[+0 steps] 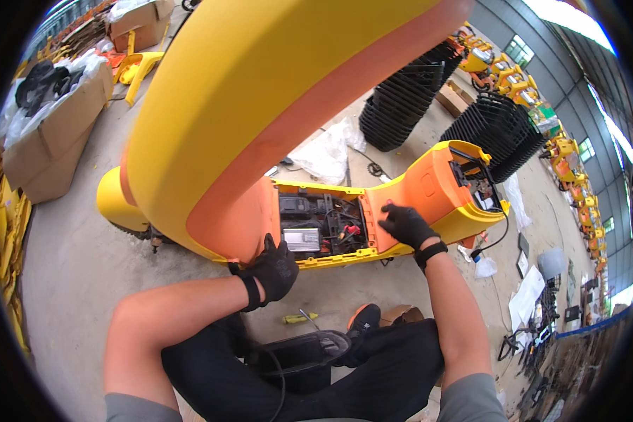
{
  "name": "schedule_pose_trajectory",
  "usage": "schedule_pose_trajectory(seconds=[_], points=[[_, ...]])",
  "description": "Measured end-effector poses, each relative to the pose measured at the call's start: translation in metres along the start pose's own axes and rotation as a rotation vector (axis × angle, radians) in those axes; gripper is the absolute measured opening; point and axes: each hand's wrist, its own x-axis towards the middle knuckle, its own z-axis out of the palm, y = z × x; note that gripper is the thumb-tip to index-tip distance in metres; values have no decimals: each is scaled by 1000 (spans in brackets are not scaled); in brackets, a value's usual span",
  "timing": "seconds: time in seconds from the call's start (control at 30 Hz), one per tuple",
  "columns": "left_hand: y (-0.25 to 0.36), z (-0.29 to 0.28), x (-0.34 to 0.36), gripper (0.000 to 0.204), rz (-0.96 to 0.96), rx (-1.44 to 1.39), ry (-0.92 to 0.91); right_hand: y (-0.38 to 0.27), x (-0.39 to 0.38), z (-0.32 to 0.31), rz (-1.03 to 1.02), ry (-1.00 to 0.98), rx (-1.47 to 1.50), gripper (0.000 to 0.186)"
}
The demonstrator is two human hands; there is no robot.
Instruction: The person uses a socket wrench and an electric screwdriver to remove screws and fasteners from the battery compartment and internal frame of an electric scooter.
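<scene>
The left hand (273, 271) rests unclenched against the scooter (243, 218). The right hand (408, 226) is by the orange seat-base panel (413, 184) — its grip I cannot tell.

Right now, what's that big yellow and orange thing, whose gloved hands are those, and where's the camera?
A person wears the camera on their head, looking down; its wide lens bends straight lines. The yellow-and-orange thing looks like a scooter. Its open compartment has wires and a silver box inside. The left hand is at the compartment's near left corner; the right hand is over the orange part to its right. I can't tell whether either holds anything. A yellow-handled tool lies on the floor.
</scene>
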Motion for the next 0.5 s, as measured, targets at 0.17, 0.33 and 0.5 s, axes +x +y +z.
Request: schedule_pose_trajectory(seconds=[0.17, 0.33, 0.5], points=[[4, 36, 5, 33, -29, 239, -166, 1, -16, 35, -198, -198, -332, 31], [4, 37, 8, 28, 90, 373, -376, -26, -27, 66, -223, -559, -243, 41], [44, -9, 0, 18, 204, -104, -33, -49, -17, 69, -373, -444, -53, 34]])
